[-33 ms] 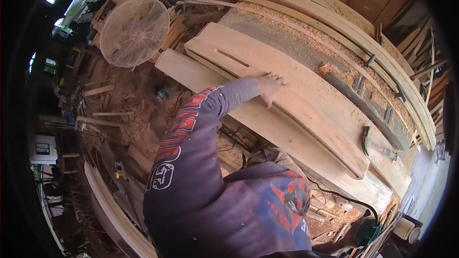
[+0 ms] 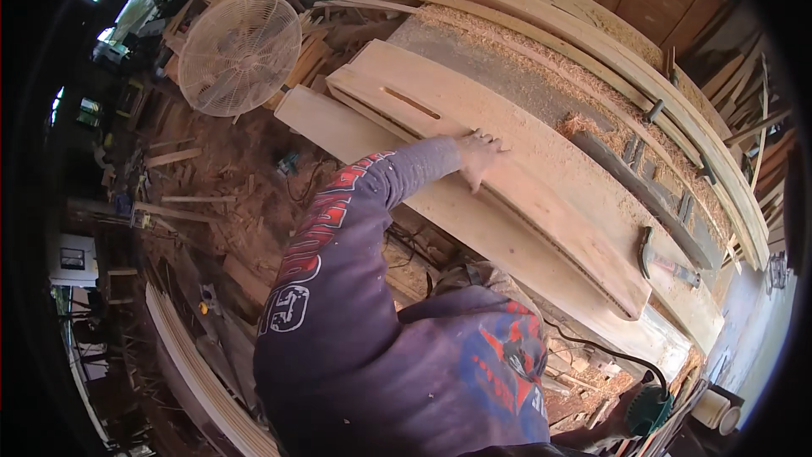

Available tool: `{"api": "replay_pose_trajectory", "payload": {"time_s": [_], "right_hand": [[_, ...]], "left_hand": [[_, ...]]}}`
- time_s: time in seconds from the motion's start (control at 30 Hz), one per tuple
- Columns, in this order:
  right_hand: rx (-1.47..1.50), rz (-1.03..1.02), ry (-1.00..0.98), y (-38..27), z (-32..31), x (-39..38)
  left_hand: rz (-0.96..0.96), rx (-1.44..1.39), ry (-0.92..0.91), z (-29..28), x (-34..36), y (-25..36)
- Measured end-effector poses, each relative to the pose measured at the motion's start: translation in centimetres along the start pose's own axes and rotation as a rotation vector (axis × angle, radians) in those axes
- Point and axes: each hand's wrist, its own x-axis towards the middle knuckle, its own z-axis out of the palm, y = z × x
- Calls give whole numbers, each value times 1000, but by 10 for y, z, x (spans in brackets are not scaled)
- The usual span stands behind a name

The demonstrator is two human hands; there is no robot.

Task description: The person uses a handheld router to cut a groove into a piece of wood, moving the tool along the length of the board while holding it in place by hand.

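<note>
My left hand (image 2: 480, 156) lies on the upper face of a thick wooden plank (image 2: 541, 203), its fingers spread over the wood and the thumb apart near the long edge. A slot is cut through the plank beyond that hand. Low at the right, my right hand (image 2: 616, 420) is partly in shadow and closed on a green corded power tool (image 2: 650, 410); its exact kind cannot be made out. The tool's black cord (image 2: 613, 347) curves back toward my body. A claw hammer (image 2: 668, 262) rests on the wood at the plank's right end.
A pale board (image 2: 338, 131) lies along the near side of the plank. Shavings cover the bench (image 2: 474, 51) behind, with long curved strips (image 2: 592, 30) at its far edge. A large round fan (image 2: 240, 53) stands at the upper left. Scraps litter the floor (image 2: 228, 169).
</note>
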Motion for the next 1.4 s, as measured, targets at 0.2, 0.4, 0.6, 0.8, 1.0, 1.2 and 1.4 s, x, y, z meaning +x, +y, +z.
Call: {"api": "replay_pose_trajectory", "payload": {"time_s": [0.2,0.4,0.6,0.8,1.0,1.2,1.4], "right_hand": [[87,34,-92,-8,32,4],[133,50,-185,-21,72,-2],[196,84,-273,-33,98,-6],[259,125,-301,-36,107,-4],[323,155,-329,-32,113,-2],[439,141,-422,-46,136,1],[655,52,-648,-90,195,3]], "left_hand": [[-114,157,289,39,-55,50],[-40,113,290,31,-34,94],[186,-62,18,6,-1,101],[111,141,-142,3,-37,-1],[104,207,-68,4,-60,12],[-28,-27,203,53,-73,92],[26,-83,297,48,-33,151]]}}
